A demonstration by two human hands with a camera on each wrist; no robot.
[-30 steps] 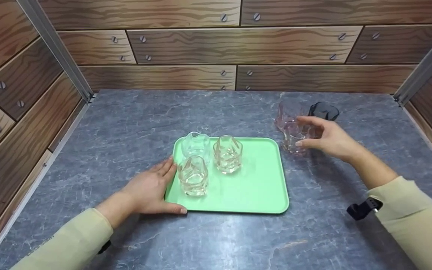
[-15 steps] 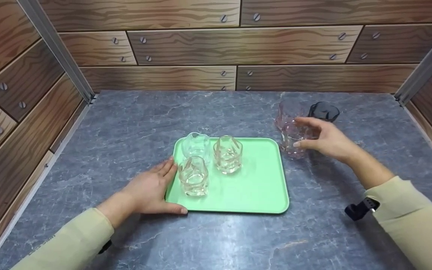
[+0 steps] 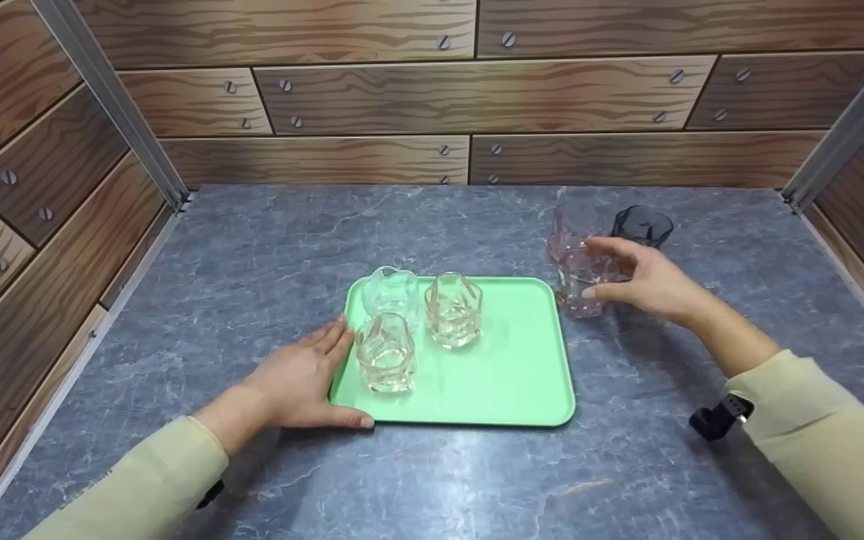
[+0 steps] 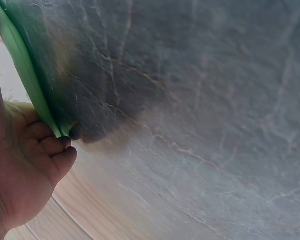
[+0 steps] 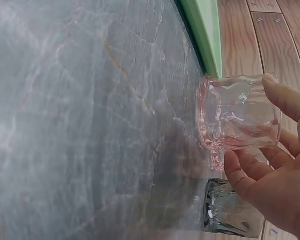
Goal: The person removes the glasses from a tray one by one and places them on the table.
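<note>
My left hand (image 3: 301, 379) rests against the near left corner of a green tray (image 3: 499, 375), fingers along its left edge and thumb at the front edge. Three clear faceted glasses stand upright on the tray: a front left glass (image 3: 387, 356), a back left glass (image 3: 391, 296) and a middle glass (image 3: 454, 311). Right of the tray, my right hand (image 3: 653, 281) holds a pink-tinted glass (image 5: 240, 112) upright between thumb and fingers. Its base is at or just above the tabletop; I cannot tell which. The hand partly covers it in the head view.
Behind the held glass stands another pink glass (image 3: 574, 221). A dark grey glass (image 3: 642, 225) is to its right, partly hidden by my right hand. Wood-patterned walls (image 3: 372, 97) close off the back and sides of the grey marbled table (image 3: 267, 240).
The held pink glass and my right hand have shifted slightly left, toward the tray. My left hand and the glasses on the tray have stayed put.
</note>
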